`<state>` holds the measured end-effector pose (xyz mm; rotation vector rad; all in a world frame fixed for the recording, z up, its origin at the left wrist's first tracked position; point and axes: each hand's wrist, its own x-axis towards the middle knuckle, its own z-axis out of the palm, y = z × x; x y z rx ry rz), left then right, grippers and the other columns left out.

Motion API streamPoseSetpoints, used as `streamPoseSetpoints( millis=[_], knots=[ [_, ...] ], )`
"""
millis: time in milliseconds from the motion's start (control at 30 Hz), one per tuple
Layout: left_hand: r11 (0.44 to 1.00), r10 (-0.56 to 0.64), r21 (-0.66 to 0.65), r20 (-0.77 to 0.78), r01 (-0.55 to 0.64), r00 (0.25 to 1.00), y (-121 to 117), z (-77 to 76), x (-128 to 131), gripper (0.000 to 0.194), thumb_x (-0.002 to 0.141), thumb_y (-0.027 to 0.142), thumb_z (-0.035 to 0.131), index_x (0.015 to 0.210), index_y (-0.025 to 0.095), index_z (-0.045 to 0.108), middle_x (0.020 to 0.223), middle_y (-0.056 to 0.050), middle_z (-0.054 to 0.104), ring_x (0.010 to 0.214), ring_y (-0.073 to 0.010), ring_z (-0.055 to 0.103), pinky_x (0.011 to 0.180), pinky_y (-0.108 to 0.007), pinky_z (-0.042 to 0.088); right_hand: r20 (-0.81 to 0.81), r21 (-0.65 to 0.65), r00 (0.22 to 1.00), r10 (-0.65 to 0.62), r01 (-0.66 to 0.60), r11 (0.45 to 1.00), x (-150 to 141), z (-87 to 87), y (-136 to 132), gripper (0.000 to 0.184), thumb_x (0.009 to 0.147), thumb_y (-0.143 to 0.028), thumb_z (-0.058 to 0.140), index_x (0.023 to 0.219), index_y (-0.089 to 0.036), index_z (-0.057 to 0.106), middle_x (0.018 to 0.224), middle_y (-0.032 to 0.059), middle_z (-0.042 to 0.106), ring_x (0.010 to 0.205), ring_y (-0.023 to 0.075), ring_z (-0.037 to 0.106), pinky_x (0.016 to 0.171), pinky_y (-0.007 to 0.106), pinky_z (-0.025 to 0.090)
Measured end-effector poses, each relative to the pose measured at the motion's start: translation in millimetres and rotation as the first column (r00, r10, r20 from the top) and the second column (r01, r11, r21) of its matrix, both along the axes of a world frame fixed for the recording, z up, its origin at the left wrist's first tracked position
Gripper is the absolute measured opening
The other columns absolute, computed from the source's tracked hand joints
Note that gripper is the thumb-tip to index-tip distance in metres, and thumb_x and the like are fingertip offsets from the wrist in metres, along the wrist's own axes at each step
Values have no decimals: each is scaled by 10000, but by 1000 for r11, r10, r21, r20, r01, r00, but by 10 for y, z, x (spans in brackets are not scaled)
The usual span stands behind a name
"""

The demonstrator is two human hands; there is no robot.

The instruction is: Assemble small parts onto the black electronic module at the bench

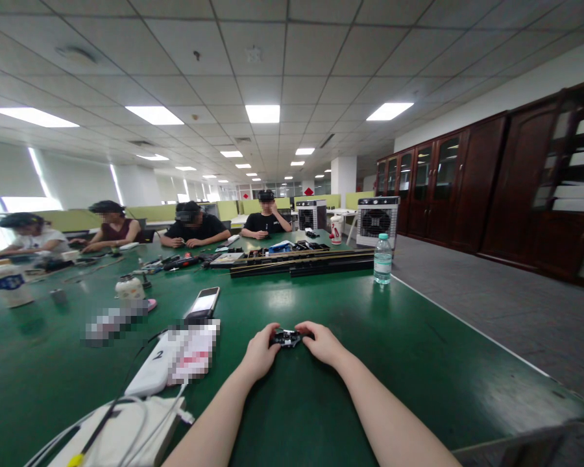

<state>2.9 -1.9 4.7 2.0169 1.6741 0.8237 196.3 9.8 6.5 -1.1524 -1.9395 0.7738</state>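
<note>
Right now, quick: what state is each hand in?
Left hand: fingers closed on the small dark part, left end.
Right hand: fingers closed on its right end.

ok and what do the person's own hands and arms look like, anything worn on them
Both hands, left and right, look bare: no gloves, rings or watch visible. The forearms show no sleeves, cables or markings.

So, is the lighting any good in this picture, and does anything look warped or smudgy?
Head view: ceiling panels and left-hand window burn out white; green table carries a pale glare patch beyond the hands.
Head view: wide-angle stretching towards the edges; blocky squares mask the pinkish sheet; small dark part too tiny for fine detail.
</note>
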Motion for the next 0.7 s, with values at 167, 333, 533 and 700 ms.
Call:
streamPoseSetpoints(
  millis=[167, 333, 533, 700],
  knots=[
    [1000, -5, 16, 10, 5, 1000, 6, -6, -3, 435, 722, 81, 557, 1139, 189, 502, 1105, -59, 620, 1033, -169, 570, 946, -283, 404, 9, -11, 1000, -4, 4, 1000, 4, 11, -5, 362, 735, -82, 464, 1033, -202, 631, 1071, 40, 670, 1012, 162, 612, 948, 323, 441],
    [999, -17, 30, 42, 16, 999, -29, 18, -4, 423, 719, 94, 552, 1133, 170, 516, 1155, -72, 598, 1018, -175, 569, 936, -280, 415, 19, -5, 1000, -12, 12, 1000, 4, 26, -17, 352, 740, -94, 462, 1030, -190, 638, 1059, 47, 675, 1001, 167, 617, 936, 315, 445],
    [997, -61, 43, 37, 60, 997, -49, 52, -5, 489, 712, 91, 543, 1187, 203, 516, 1163, -50, 596, 1015, -165, 574, 946, -273, 413, 53, 1, 998, -14, 14, 1000, 6, 19, -5, 333, 743, -104, 465, 1000, -196, 655, 1032, 44, 686, 979, 175, 625, 923, 326, 449],
    [996, -80, 39, 10, 79, 997, -41, 43, -13, 458, 715, 96, 541, 1156, 220, 545, 1194, -45, 576, 1084, -177, 545, 977, -283, 391, 68, 6, 997, -19, 18, 1000, 9, 14, 3, 325, 746, -110, 470, 992, -207, 659, 1028, 36, 687, 973, 172, 626, 917, 321, 451]
  ],
)
